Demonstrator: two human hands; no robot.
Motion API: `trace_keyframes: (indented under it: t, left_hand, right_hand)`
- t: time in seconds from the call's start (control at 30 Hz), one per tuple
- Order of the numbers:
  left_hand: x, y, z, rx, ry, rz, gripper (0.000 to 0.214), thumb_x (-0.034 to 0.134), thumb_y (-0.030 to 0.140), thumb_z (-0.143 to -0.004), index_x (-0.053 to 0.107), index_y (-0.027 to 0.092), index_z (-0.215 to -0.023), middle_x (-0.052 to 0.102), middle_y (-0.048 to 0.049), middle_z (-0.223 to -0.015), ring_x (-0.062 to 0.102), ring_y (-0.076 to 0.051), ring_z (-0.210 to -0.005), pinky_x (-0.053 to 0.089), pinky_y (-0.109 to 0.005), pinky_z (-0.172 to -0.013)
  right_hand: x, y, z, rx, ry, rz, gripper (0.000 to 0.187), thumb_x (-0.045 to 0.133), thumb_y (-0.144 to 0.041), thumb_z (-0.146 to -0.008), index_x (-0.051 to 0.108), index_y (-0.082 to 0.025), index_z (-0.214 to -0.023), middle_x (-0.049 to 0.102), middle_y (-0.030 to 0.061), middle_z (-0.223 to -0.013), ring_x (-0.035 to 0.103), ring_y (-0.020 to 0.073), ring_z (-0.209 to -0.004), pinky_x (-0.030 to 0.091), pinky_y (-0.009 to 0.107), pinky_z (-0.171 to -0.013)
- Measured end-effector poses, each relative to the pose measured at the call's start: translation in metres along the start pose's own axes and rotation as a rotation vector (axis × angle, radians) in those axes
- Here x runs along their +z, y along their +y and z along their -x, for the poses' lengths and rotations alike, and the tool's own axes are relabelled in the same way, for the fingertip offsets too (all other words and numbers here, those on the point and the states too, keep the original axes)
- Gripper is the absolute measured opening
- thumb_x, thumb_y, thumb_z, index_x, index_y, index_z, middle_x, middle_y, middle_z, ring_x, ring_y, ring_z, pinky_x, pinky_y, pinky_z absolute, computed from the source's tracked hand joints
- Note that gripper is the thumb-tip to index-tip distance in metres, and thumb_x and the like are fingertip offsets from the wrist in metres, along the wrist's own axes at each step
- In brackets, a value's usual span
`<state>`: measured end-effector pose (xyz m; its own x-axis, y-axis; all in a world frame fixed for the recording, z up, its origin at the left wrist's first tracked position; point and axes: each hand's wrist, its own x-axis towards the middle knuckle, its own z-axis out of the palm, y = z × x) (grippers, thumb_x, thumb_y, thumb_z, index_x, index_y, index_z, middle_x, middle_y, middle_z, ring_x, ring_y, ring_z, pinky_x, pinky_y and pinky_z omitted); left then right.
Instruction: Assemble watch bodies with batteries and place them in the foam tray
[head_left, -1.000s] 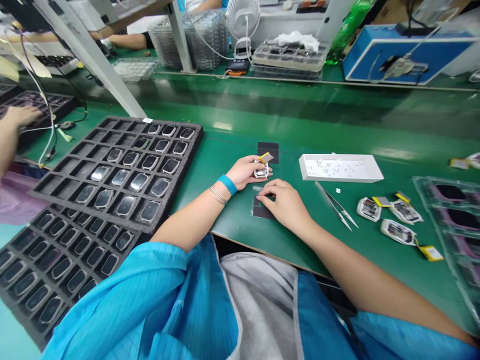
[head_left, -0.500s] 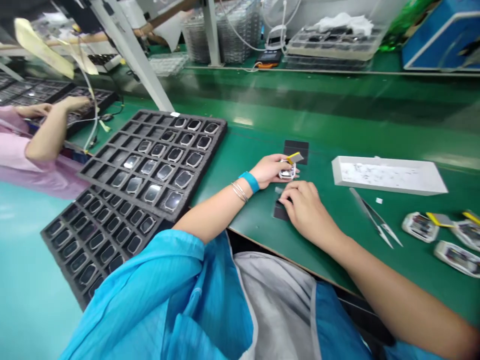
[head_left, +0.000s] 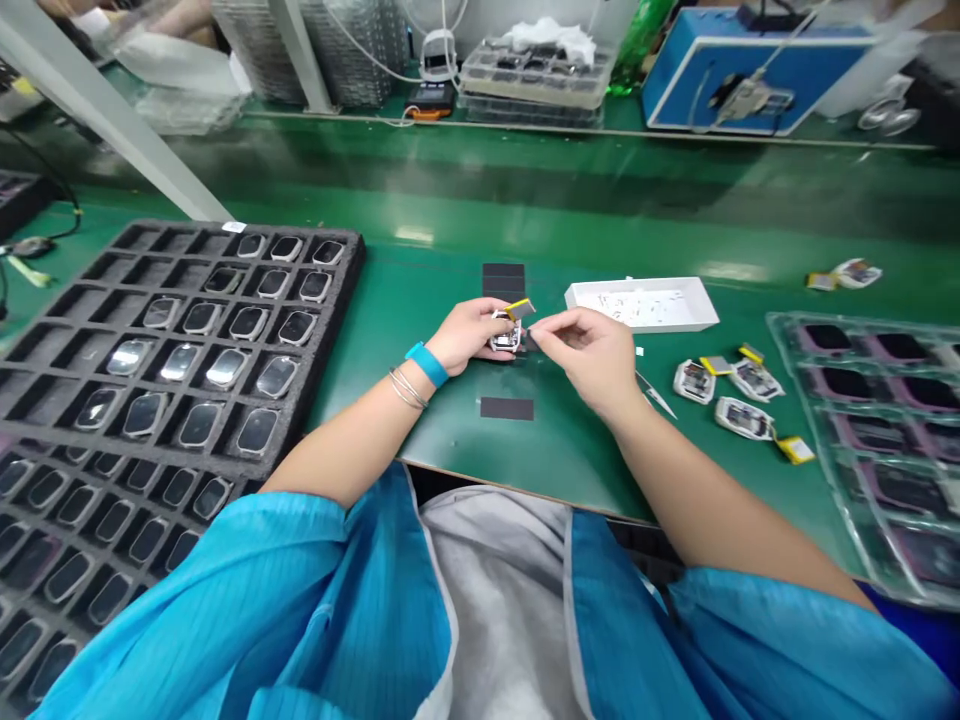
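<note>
Fingers (head_left: 541, 338) of the right hand (head_left: 596, 360) are pinching together right beside the module (head_left: 507, 338), on something too small to make out. The left hand (head_left: 469, 340) is gripping that module with curled fingers, just beyond the black strip (head_left: 507, 408). The battery (head_left: 521, 309) is sticking up from the module's top, so a nudge from the right fingertips risks straining its connection or knocking the module askew.

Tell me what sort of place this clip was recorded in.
Most likely an electronics assembly line for smartwatches: black foam trays filled with watch bodies, a long green conveyor bench, loose circuit modules with yellow batteries. The left hand grips a watch module.
</note>
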<state>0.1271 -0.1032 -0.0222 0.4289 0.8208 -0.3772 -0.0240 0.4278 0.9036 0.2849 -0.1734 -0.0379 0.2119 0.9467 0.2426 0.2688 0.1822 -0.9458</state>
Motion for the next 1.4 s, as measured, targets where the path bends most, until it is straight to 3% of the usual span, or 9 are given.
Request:
trace_keyframes:
  t: [0.17, 0.5, 0.7, 1.03, 1.2, 1.33, 1.4]
  left_hand:
    - [0.003, -0.004, 0.001, -0.012, -0.051, -0.035, 0.009, 0.068, 0.006, -0.081, 0.064, 0.012, -0.086, 0.066, 0.0008, -0.066, 0.066, -0.01, -0.057, 0.063, -0.027, -0.066]
    - [0.005, -0.002, 0.004, -0.034, -0.053, -0.022, 0.009, 0.065, 0.005, -0.084, 0.06, 0.013, -0.083, 0.066, 0.0006, -0.065, 0.066, -0.01, -0.055, 0.059, -0.02, -0.057]
    - [0.005, -0.002, 0.005, -0.035, -0.072, -0.014, 0.011, 0.067, 0.004, -0.083, 0.06, 0.013, -0.081, 0.064, 0.0015, -0.062, 0.063, -0.008, -0.053, 0.058, -0.02, -0.057]
    - [0.007, 0.001, 0.007, -0.039, -0.064, -0.055, 0.014, 0.061, 0.001, -0.086, 0.059, 0.012, -0.077, 0.062, 0.0031, -0.06, 0.061, -0.007, -0.05, 0.057, -0.019, -0.051]
    - [0.008, 0.001, 0.007, -0.043, -0.054, -0.038, 0.015, 0.061, 0.0, -0.086, 0.059, 0.012, -0.078, 0.062, 0.0033, -0.06, 0.061, -0.007, -0.05, 0.056, -0.017, -0.052]
    - [0.008, 0.0, 0.007, -0.03, -0.028, 0.001, 0.015, 0.059, -0.001, -0.087, 0.059, 0.012, -0.08, 0.063, 0.0034, -0.062, 0.061, -0.007, -0.051, 0.056, -0.018, -0.052]
    - [0.007, -0.002, 0.006, -0.023, -0.02, 0.004, 0.013, 0.059, 0.0, -0.087, 0.06, 0.012, -0.083, 0.066, 0.002, -0.067, 0.064, -0.008, -0.053, 0.056, -0.018, -0.052]
  right_hand:
    - [0.004, 0.005, -0.003, 0.133, -0.08, -0.091, 0.035, 0.087, -0.049, -0.064, 0.066, -0.021, -0.073, 0.072, 0.0042, -0.077, 0.068, 0.0198, -0.072, 0.059, 0.038, -0.073]
    - [0.0, 0.004, -0.005, 0.105, -0.086, -0.116, 0.047, 0.089, -0.048, -0.061, 0.056, -0.023, -0.084, 0.071, -0.0012, -0.076, 0.068, 0.0162, -0.071, 0.056, 0.032, -0.072]
    - [0.0, 0.005, -0.005, 0.079, -0.13, -0.062, 0.044, 0.087, -0.046, -0.065, 0.055, -0.023, -0.085, 0.071, -0.001, -0.076, 0.068, 0.016, -0.072, 0.052, 0.031, -0.072]
    - [0.001, 0.009, -0.003, -0.064, -0.144, 0.038, 0.029, 0.077, -0.033, -0.074, 0.053, -0.023, -0.087, 0.073, -0.0007, -0.079, 0.068, 0.0158, -0.069, 0.056, 0.031, -0.07]
    - [0.004, 0.007, 0.003, -0.209, -0.125, 0.229, 0.017, 0.071, -0.021, -0.08, 0.055, -0.024, -0.086, 0.072, 0.0002, -0.083, 0.069, 0.0181, -0.073, 0.058, 0.034, -0.073]
    - [0.005, 0.009, 0.006, -0.365, -0.026, 0.491, 0.012, 0.069, -0.019, -0.084, 0.061, -0.024, -0.092, 0.07, 0.0081, -0.098, 0.069, 0.0273, -0.097, 0.058, 0.045, -0.086]
    - [0.004, 0.014, 0.002, -0.337, 0.044, 0.511, 0.027, 0.076, -0.025, -0.08, 0.064, -0.022, -0.104, 0.067, 0.0129, -0.113, 0.065, 0.0312, -0.109, 0.057, 0.048, -0.089]
